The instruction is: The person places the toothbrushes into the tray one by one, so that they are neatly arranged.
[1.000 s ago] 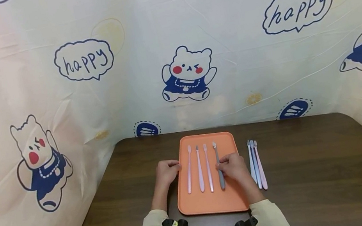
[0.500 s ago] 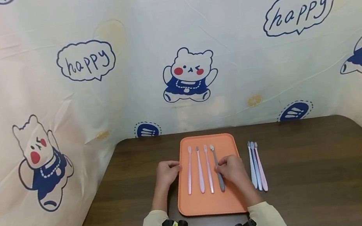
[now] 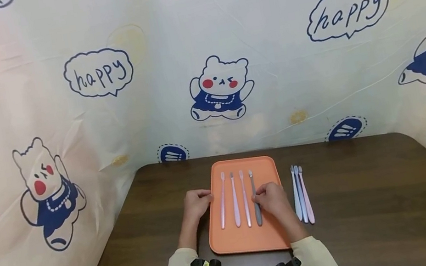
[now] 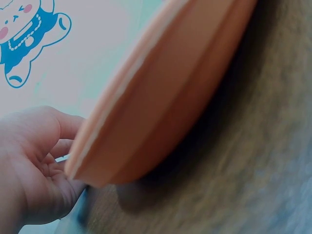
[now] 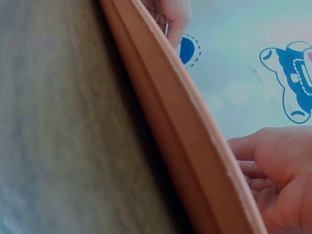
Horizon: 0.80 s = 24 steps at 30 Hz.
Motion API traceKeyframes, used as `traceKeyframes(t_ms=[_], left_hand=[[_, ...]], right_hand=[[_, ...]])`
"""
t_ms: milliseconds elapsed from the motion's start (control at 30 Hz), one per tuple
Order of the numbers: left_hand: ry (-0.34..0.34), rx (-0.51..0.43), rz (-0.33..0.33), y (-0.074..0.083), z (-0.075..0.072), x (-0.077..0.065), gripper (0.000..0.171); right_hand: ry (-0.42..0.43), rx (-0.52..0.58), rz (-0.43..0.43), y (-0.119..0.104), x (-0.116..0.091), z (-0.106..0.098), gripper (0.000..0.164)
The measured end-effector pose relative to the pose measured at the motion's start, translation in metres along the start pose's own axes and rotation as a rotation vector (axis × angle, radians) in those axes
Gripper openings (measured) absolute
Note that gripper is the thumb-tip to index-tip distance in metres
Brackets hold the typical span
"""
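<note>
An orange tray [image 3: 236, 244] lies on the table with several toothbrushes in a row on it. My right hand [image 3: 274, 198] pinches the grey toothbrush [image 3: 258, 218], rightmost in that row, whose head points to the far side. Left of it lie three pinkish ones: a toothbrush at the left [image 3: 222, 208], a middle toothbrush [image 3: 237, 215] and another toothbrush [image 3: 247, 209]. At the tray's left rim, my left hand [image 3: 196, 205] holds the edge. In the left wrist view its fingers reach behind the tray wall [image 4: 146, 112]. The right wrist view hides the grey toothbrush behind the tray wall [image 5: 180, 131].
Right of the tray, three more toothbrushes lie close together on the dark wooden table [image 3: 374, 200]: a light blue toothbrush [image 3: 297, 203], a blue toothbrush [image 3: 303, 204] and a pink toothbrush [image 3: 307, 199]. A printed curtain [image 3: 291, 69] stands behind the table and at both sides.
My right hand has shifted slightly left with the grey toothbrush, which now lies straighter and nearer the others. The left hand stays at the tray rim.
</note>
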<state>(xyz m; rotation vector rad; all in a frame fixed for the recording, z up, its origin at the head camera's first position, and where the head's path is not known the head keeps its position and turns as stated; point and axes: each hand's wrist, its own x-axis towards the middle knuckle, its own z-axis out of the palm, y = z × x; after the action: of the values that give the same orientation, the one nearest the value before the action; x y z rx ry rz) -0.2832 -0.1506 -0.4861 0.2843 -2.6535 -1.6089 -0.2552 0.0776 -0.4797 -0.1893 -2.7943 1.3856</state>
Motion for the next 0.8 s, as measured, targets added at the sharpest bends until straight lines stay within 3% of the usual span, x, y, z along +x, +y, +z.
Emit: traceKeyframes(t_ms=[333, 800], left_hand=[[0.001, 0.004, -0.001, 0.0, 0.0, 0.0, 0.021], [-0.009, -0.012, 0.006, -0.001, 0.0, 0.002, 0.021]], right_hand=[[0.005, -0.012, -0.008, -0.003, -0.001, -0.003, 0.012], [0.078, -0.066, -0.098, -0.001, 0.0, -0.033, 0.023]])
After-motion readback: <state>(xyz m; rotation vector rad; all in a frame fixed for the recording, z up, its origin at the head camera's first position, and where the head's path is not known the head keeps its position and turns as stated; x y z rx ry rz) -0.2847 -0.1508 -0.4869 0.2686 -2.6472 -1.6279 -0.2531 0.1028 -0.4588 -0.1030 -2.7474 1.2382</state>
